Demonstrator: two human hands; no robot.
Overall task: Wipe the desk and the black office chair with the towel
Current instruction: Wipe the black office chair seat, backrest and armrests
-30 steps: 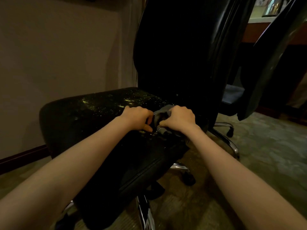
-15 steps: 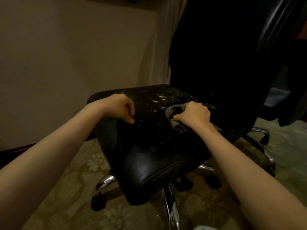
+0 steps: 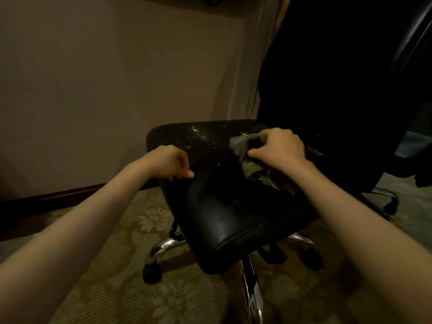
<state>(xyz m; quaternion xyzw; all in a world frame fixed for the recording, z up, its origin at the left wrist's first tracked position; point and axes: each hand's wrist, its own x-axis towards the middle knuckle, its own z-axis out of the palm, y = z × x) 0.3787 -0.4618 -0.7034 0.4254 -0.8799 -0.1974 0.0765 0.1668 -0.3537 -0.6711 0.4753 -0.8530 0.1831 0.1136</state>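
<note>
The black office chair (image 3: 224, 213) stands in front of me, its seat sprinkled with yellowish crumbs toward the back. My right hand (image 3: 278, 148) grips a bunched grey towel (image 3: 240, 146) and presses it on the rear right of the seat, close to the tall backrest (image 3: 327, 90). Part of the towel trails under my wrist. My left hand (image 3: 169, 161) sits at the seat's left edge with its fingers curled over that edge. The desk is out of view.
A beige wall (image 3: 105, 78) with a dark skirting board runs behind and to the left. The chair's chrome legs and castors (image 3: 152, 270) spread over a patterned carpet. A second dark chair (image 3: 416, 127) stands at the far right.
My left hand let go of the towel and moved to the seat's left edge. My right hand kept the towel and slid it toward the backrest. The view shifted left.
</note>
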